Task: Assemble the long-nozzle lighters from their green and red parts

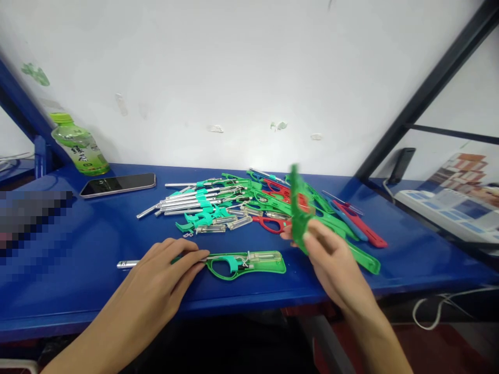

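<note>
My left hand lies over the front of an opened green utility lighter, fingers together on it and pressing it against the table. Out past that hand pokes the lighter's metal tube. The open half shell shows a teal trigger, a clear fuel tank and thin wires. Raised above the table, my right hand grips a green lighter shell half, held upright and blurred by motion. Behind it are more green shell halves and a red one.
At mid-table lies a pile of metal tubes, teal triggers and clear tanks. A phone and a green bottle stand back left. A screwdriver lies back right. A white wall rises behind.
</note>
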{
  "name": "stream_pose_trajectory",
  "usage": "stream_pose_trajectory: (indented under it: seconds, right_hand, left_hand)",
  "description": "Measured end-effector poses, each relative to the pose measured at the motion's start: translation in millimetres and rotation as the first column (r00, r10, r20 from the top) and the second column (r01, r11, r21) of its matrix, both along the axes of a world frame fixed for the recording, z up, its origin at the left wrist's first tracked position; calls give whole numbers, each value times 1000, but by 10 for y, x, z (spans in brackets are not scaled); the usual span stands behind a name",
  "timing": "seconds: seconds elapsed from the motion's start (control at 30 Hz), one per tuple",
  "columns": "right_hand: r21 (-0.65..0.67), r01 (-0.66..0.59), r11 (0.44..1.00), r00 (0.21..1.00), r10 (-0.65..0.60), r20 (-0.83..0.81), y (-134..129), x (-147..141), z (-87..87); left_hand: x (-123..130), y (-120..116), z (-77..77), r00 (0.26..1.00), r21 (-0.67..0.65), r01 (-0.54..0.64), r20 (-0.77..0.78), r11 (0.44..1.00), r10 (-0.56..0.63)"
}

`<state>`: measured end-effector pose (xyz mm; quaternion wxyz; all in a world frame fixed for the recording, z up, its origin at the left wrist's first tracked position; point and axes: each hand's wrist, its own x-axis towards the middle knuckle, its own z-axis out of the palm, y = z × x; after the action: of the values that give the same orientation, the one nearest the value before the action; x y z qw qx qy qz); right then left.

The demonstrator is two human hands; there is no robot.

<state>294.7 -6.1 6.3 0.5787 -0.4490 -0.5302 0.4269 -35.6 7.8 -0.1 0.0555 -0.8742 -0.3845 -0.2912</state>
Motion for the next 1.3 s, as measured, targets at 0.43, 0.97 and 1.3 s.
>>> stream_pose_trajectory:
  seconds: [0.43,0.97,1.3]
  right_hand:
    - [156,-69,985,819,-33,573,-89,-148,7]
    - [297,-187,936,714,-78,696,-111,-221,-46]
    - [258,-194,947,670,-64,740,-106,-225,-60]
  left_hand:
    - [6,-97,38,989,-39,-151,-5,988,151]
    - [-22,-60,13,999,-102,-37,16,994,39]
    - [-38,5,13,1000,-63,-5,19,998,6]
